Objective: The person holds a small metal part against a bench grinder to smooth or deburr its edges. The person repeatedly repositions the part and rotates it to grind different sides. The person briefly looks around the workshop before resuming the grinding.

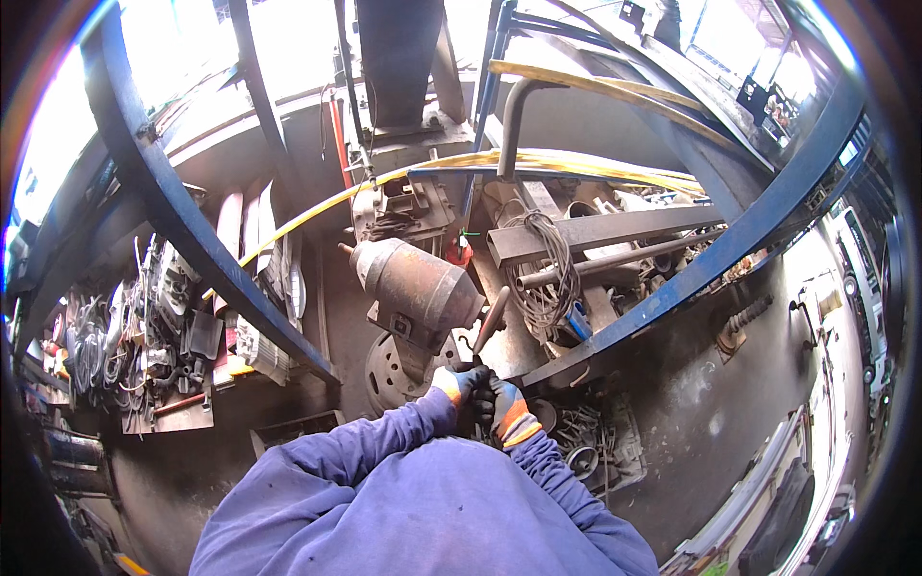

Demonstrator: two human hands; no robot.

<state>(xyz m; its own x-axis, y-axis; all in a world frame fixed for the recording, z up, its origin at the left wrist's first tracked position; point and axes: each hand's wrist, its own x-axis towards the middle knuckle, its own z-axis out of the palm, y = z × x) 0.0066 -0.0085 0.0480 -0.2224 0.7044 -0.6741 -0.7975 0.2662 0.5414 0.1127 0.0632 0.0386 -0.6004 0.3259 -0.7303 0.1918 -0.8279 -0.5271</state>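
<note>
Both hands meet in front of my chest, in gloves with dark fingers and orange-and-grey cuffs. My left hand (457, 382) is closed, its fingers curled against the other hand. Beside it my right hand (505, 403) is also closed. What lies between the fingers is small, dark and hidden. Just beyond them a brown, tapered handle (493, 320) slants up to the right; whether the hands grip its lower end is unclear. Ahead and to the left, a rusty cylindrical motor (415, 286) with a short shaft sits on a stand above a round metal wheel rim (386, 376).
A blue metal frame (216, 254) curves past on both sides. Steel beams (605, 233) and coiled wire (549, 278) lie ahead right. Cables and parts (158, 326) heap up at left. A tray of bolts (622, 437) lies near my right arm.
</note>
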